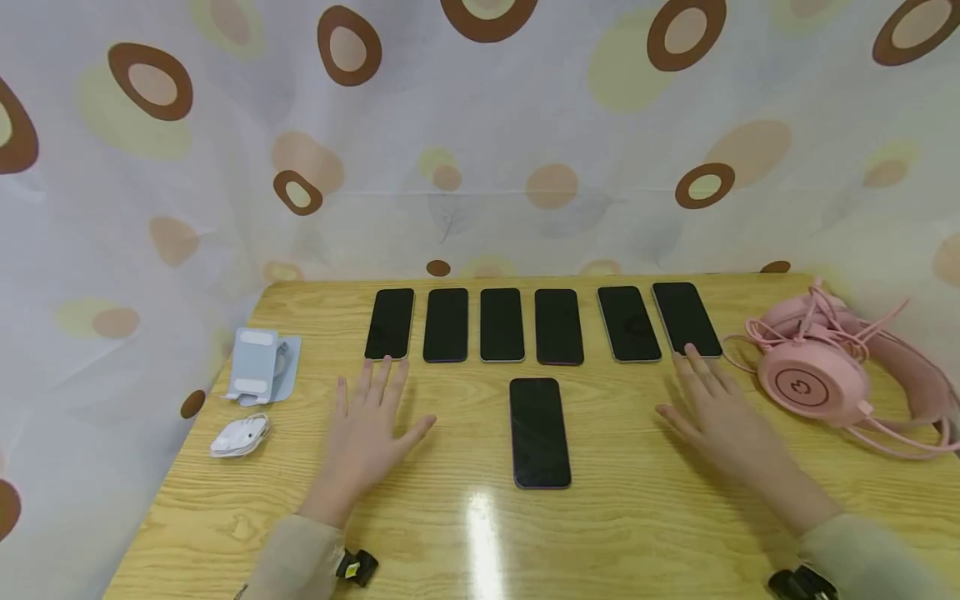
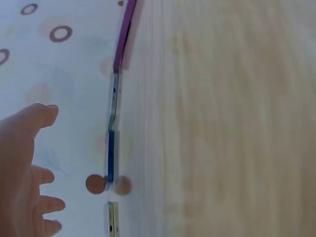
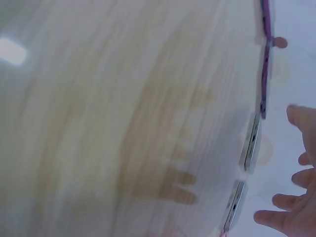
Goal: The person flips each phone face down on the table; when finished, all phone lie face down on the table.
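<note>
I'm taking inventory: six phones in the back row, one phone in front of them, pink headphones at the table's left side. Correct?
Wrong side: the head view shows the pink headphones on the right side of the table. The phones lie as you say.

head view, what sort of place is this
Probably a staged tabletop workspace indoors, judging by the wood-grain table, the circle-patterned backdrop behind it and the neat row of six smartphones.

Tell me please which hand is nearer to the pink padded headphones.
Right. The right hand is just left of the headphones; the left hand is much farther away, near the leftmost black-screened rectangular phone.
</note>
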`<control>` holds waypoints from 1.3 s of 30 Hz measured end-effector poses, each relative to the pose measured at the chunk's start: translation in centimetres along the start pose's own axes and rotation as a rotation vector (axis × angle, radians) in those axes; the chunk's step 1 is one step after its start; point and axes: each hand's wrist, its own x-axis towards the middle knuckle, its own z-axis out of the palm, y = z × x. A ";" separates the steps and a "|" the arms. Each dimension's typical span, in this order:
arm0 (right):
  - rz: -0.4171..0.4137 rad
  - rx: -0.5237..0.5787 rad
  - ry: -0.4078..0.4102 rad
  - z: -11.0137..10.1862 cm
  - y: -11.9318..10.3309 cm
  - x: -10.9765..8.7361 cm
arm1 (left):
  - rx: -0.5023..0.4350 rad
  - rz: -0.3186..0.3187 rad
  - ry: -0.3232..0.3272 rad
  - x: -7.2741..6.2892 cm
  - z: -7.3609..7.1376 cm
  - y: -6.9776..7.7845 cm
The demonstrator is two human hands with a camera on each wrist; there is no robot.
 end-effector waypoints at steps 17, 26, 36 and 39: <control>0.036 0.660 -0.142 2.0 -6.4 3.3 | -0.820 0.083 0.041 -0.2 2.5 7.8; -0.063 0.567 -0.164 2.6 -8.3 5.4 | -0.944 0.053 -0.015 -0.7 3.6 10.3; -0.201 0.453 -0.205 3.3 -8.2 7.1 | -0.825 0.121 -0.131 -0.8 4.3 11.5; -0.207 0.416 -0.251 3.4 -8.1 7.7 | -0.745 0.159 -0.140 -0.7 4.3 11.6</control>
